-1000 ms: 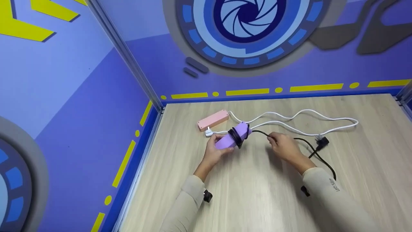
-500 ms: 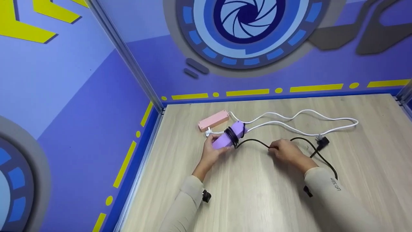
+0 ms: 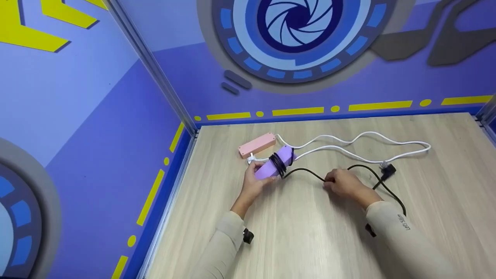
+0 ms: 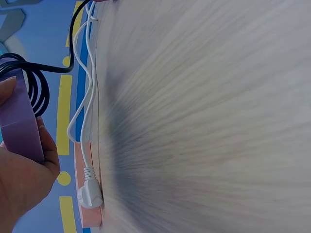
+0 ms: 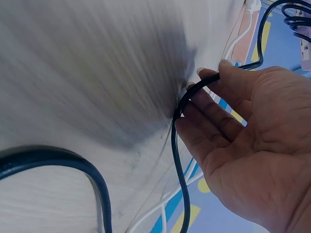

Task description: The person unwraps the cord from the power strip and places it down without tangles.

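My left hand (image 3: 252,183) grips the lower end of a purple power strip (image 3: 264,170), thumb on the near side. Several turns of black cord (image 3: 278,164) wrap round the strip's middle, and one loop crosses its far end. From the wraps the cord sags rightward to my right hand (image 3: 343,182), which pinches it between thumb and fingertips. In the right wrist view the black cord (image 5: 181,165) runs across the fingertips. The left wrist view has the purple strip (image 4: 22,126) raised above the table. Beyond my right hand the cord curves on to a black plug (image 3: 388,171).
A pink power strip (image 3: 257,144) lies behind the purple one, its white plug (image 3: 251,159) close by. Its white cord (image 3: 420,143) makes a long loop rightward on the wooden table (image 3: 302,240). Printed blue panels (image 3: 174,73) stand at the back and left.
The black cord now leaves from the strip's near underside instead of its far end. The strip has shifted slightly left, and my right hand has moved a little lower.
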{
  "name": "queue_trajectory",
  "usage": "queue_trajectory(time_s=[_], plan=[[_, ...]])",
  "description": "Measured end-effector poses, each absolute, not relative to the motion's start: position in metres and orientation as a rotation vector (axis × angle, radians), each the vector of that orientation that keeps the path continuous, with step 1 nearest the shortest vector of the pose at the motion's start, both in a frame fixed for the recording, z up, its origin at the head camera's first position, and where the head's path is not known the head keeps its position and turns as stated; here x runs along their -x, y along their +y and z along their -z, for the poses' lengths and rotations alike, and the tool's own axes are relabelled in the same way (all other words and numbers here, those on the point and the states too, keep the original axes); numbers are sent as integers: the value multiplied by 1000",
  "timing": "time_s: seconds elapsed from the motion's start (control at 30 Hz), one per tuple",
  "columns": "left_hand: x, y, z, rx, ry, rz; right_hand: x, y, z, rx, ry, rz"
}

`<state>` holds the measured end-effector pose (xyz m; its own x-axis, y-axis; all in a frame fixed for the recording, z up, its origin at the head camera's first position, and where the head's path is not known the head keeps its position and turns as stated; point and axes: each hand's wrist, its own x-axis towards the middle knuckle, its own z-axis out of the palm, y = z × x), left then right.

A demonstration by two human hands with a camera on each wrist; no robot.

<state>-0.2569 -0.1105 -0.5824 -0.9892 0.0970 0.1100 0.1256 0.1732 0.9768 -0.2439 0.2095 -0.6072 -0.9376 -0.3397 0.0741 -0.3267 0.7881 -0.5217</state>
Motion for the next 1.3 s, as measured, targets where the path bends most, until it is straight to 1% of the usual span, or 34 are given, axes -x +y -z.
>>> queue_trajectory(time_s=[0.13,0.23,0.33,0.47,0.63,0.9,0.97,1.13,1.3], plan=[[248,-109,566,251,-2399,1998,242,211,607,551,2955,820],[246,-107,562,245,-2391,2009,240,211,605,551,2942,785],[245,-106,562,242,-2391,2020,239,207,599,528,2925,746],[253,-103,575,254,-2418,1998,239,195,589,530,2946,744],[261,-96,587,302,-2432,1954,242,173,581,683,3027,786],[260,-83,578,423,-2324,2067,249,143,581,1070,3086,752],[260,-80,577,431,-2306,2082,249,137,583,1103,3060,773],[262,-75,579,366,-2317,2099,246,132,587,1085,3013,802],[255,-73,566,355,-2295,2137,242,136,586,1087,3059,827]])
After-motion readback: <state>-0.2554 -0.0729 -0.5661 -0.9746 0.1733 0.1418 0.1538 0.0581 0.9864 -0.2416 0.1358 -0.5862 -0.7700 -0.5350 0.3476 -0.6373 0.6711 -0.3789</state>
